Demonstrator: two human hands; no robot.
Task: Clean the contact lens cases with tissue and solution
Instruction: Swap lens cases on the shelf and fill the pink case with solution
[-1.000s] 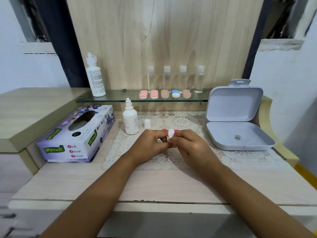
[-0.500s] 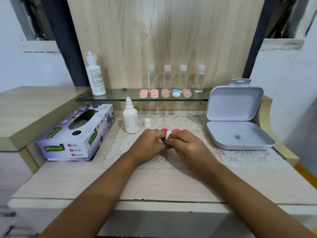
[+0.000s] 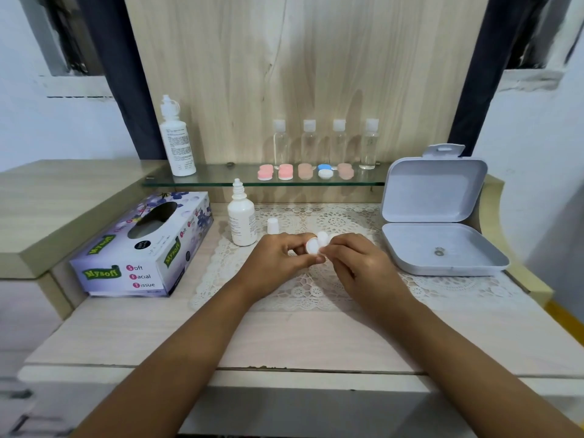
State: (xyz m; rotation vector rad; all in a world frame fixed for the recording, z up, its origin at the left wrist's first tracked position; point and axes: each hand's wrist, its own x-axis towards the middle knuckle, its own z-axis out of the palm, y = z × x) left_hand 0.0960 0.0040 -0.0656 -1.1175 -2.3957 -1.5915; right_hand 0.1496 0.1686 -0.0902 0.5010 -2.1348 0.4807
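At the far left of the desk [image 3: 284,336] lies a purple tissue box [image 3: 142,248], its opening facing up. Behind it, on the glass shelf [image 3: 221,180], a tall white solution bottle [image 3: 177,143] stands upright. Just right of the box, a small white dropper bottle [image 3: 241,219] stands uncapped at the edge of the lace mat [image 3: 316,289], its cap [image 3: 272,226] upright beside it. Over the mat, the left hand [image 3: 275,263] has its grip pinched on a white contact lens case [image 3: 314,246], held up off the desk between both hands. The right hand [image 3: 360,263] meets it from the other side, its grip curled on the same case. On the shelf behind, a row of pink, peach and blue-and-white lens cases [image 3: 305,171] lies before four clear bottles [image 3: 339,143]. At the right, a grey box [image 3: 442,251] sits with its lid raised.
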